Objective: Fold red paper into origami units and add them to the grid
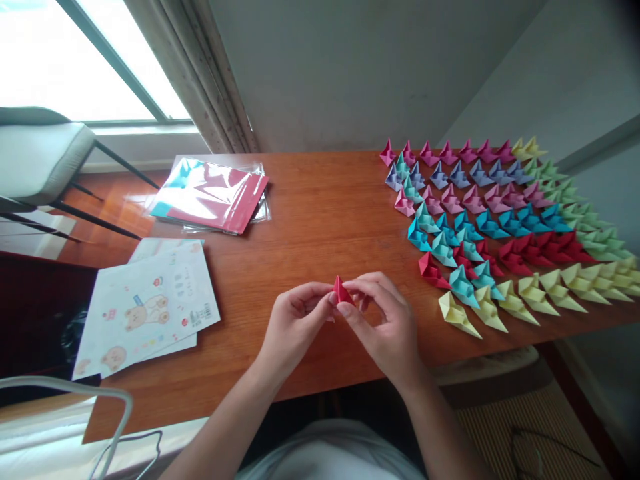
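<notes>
A small piece of folded red paper with a pointed top is pinched above the front part of the wooden table. My left hand grips its left side between thumb and forefinger. On the other side, the thumb and fingers of my right hand press against it. Rows of folded paper boats stand to the right, with a red paper boat and a yellow paper boat nearest my right hand.
Plastic-wrapped coloured paper packs lie at the back left. White sheets with bear drawings overlap the left edge. A chair stands beyond the table by the window. A pale cable curves at the lower left.
</notes>
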Motion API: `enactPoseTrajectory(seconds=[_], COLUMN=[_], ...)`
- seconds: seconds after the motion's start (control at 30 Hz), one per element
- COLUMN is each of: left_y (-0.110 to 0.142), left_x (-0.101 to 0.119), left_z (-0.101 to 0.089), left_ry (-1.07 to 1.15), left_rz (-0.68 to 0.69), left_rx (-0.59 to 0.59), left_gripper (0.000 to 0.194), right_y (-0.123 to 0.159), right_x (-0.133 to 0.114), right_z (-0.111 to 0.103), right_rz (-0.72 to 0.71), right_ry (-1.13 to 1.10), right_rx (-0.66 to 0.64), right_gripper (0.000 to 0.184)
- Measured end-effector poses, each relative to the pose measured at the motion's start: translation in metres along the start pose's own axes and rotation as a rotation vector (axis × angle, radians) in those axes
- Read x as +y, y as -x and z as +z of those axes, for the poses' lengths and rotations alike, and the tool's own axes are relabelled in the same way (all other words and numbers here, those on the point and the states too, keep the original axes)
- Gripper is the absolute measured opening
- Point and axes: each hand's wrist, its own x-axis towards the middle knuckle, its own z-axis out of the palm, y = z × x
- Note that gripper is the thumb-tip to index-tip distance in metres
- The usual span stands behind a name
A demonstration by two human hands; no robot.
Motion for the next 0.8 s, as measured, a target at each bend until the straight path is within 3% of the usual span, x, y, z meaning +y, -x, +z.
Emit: enactPoseTrajectory(seconds=[0.3,0.47,0.8], left_y=[-0.0001,-0.0001,0.0008], left_x=[0.0043,0.0049,0.0022], left_z=[-0.0005,-0.0026,-0.0054], left_ry=[0.027,-0.048,-0.067], left_rz=[-0.029,-0.012,-0.002], left_rx=[-0.12,-0.128,-0.121], left_gripper=[0.02,0.029,0.026], right_y=[0.0052,0.0049,0.005], right_x=[0.0051,0.0045,0.0035], right_z=[-0.0052,-0.0036,-0.0031], right_rz=[-0.082,-0.121,-0.126], right_ry=[0.035,0.087,0.102], right_rx=[0.029,0.027,0.04], right_gripper=[0.018,0.018,0.017])
